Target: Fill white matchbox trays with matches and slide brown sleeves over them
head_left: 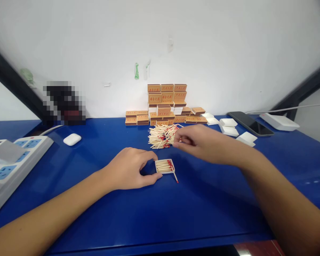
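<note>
Hold your left hand point(130, 169), 2 fingertips clamped on the tray point(164, 166) between them, steady; your right hand point(200, 142), fingertips pinched on matches point(161, 137), aligns heads.

Left hand point(130, 169) rests palm-down, thumb and forefinger curved in an open C; right hand point(200, 142) reaches forward, fingertips pinched together.

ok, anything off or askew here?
One match lies slanted on the table at the right corner of the tray, not packed with the rest. The left hand grips the tray; the right hand is at the loose pile. Nothing else stands out.
</note>
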A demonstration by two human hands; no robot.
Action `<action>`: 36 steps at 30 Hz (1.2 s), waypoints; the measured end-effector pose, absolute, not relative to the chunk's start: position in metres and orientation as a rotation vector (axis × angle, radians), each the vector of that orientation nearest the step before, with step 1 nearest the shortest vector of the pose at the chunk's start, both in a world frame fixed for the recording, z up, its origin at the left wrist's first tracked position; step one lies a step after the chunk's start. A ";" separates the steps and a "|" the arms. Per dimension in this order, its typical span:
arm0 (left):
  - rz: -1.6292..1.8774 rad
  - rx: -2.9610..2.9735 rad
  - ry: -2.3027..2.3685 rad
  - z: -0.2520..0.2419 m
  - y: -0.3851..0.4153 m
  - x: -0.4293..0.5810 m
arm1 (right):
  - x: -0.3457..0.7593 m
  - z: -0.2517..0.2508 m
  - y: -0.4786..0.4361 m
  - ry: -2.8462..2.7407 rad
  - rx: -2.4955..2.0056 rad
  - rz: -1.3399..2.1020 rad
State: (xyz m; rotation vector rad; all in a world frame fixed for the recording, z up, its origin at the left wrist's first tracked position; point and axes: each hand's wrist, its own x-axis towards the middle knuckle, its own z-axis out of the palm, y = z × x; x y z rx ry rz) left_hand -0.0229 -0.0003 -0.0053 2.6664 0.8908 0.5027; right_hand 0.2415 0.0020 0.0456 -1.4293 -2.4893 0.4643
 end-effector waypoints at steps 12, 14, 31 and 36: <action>0.481 2.662 0.908 -0.003 0.000 -0.023 | 0.218 0.047 -0.024 -2.669 -1.535 0.690; 0.474 2.656 0.907 -0.004 0.000 -0.023 | 0.217 0.046 -0.024 -2.673 -1.525 0.691; 0.494 2.660 0.899 -0.005 0.001 -0.024 | 0.210 0.043 -0.024 -2.580 -1.236 0.629; 0.513 2.671 0.894 -0.006 0.000 -0.022 | 0.213 0.036 -0.019 -2.609 -1.266 0.531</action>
